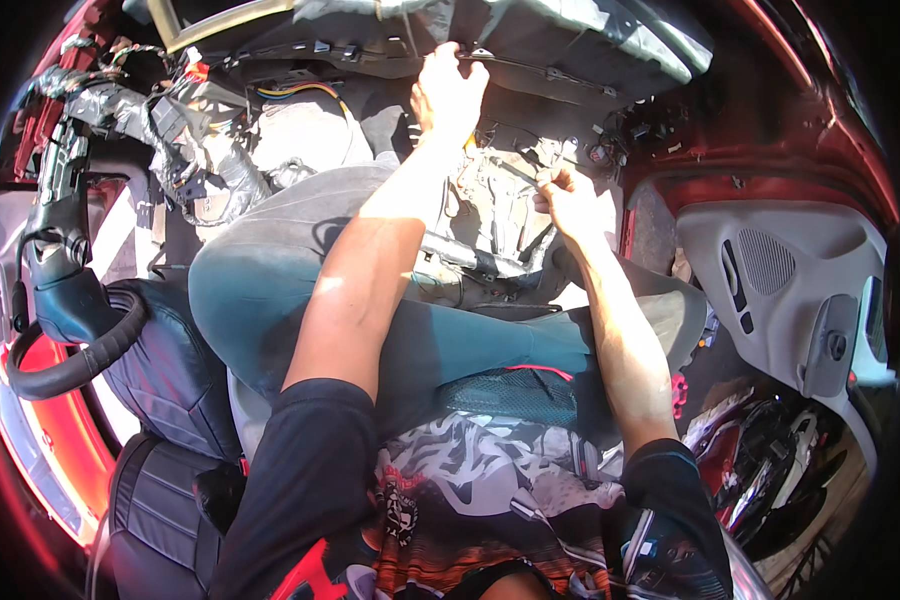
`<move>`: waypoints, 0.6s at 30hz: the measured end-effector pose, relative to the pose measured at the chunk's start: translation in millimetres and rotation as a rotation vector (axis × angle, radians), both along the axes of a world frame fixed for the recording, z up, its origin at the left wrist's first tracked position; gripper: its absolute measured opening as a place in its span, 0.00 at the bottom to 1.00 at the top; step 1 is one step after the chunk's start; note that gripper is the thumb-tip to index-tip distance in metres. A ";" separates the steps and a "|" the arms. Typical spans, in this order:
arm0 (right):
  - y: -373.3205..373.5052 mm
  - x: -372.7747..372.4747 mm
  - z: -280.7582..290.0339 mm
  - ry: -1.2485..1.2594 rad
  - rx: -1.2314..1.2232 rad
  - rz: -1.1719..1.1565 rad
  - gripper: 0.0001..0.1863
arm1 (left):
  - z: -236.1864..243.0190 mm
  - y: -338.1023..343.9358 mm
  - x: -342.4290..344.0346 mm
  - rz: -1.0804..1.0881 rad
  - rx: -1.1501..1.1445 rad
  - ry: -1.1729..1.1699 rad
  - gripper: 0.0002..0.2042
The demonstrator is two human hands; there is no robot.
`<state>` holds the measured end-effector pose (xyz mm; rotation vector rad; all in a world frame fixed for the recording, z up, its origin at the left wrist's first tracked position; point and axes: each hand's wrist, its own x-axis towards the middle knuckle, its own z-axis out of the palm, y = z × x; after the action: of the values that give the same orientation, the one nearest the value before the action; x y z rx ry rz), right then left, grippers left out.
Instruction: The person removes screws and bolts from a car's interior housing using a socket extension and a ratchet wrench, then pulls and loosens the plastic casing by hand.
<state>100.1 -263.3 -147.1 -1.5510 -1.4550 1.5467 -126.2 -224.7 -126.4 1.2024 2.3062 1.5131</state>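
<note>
My left hand [450,95] reaches forward to the lower edge of a dark panel [550,85] that spans the stripped front of a car cabin. Its thumb and forefinger are apart, the fingertips at that edge; some of the fingers are hidden. Lower and to the right, my right hand [570,203] is closed in a pinch on a thin dark rod-like tool [518,170], whose exact kind is not clear. Below the hands lie loose wires and a metal bracket bar [470,255] in a sunlit cavity.
Taped wiring harnesses [145,115] hang at the left, near a steering wheel [80,350] on its column. Black seats [165,500] stand at the lower left. A grey door panel [770,270] is at the right, with piled parts [765,450] below it. My bent legs [270,260] fill the middle.
</note>
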 end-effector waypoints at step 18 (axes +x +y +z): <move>153.2 23.0 0.6 0.162 0.267 -0.579 0.29 | 23.5 -14.2 -7.2 -0.107 -0.135 0.180 0.10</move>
<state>123.1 -110.1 -146.5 -1.4719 -0.9566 1.0600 -133.5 -238.9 -102.9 1.4514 2.3661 1.2394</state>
